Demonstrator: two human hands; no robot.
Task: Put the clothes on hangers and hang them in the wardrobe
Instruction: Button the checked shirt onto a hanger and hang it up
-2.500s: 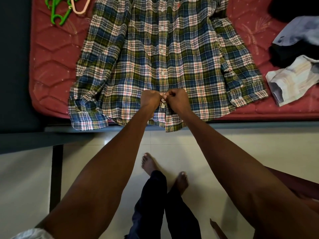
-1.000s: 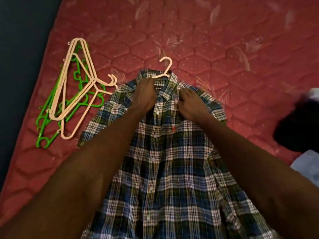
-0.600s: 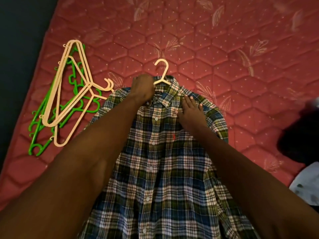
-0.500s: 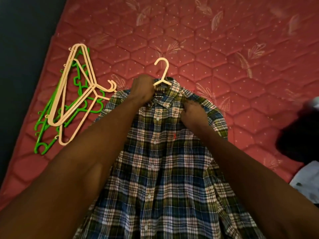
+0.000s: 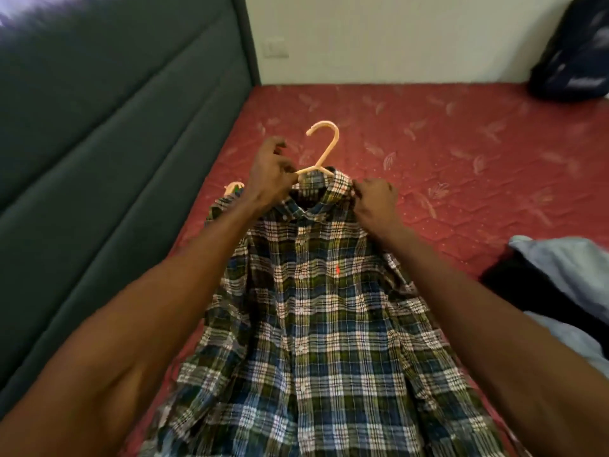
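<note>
A soft plaid shirt [image 5: 316, 308] is lying buttoned on a red mattress [image 5: 461, 153], already on a peach hanger [image 5: 324, 150]. The left hand [image 5: 270, 176] is pinching the hanger's shoulder; the right hand [image 5: 375, 199] is pinching the collar (limp, light fabric, best lifted by the hook).

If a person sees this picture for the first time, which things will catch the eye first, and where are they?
A plaid shirt fills the centre, spread over a red mattress, with the hook of a peach plastic hanger sticking out above its collar. The left hand pinches the hanger's shoulder beside the collar, and the right hand grips the collar's other side. A dark grey padded headboard runs along the left, and a pile of other clothes lies at the right edge.
</note>
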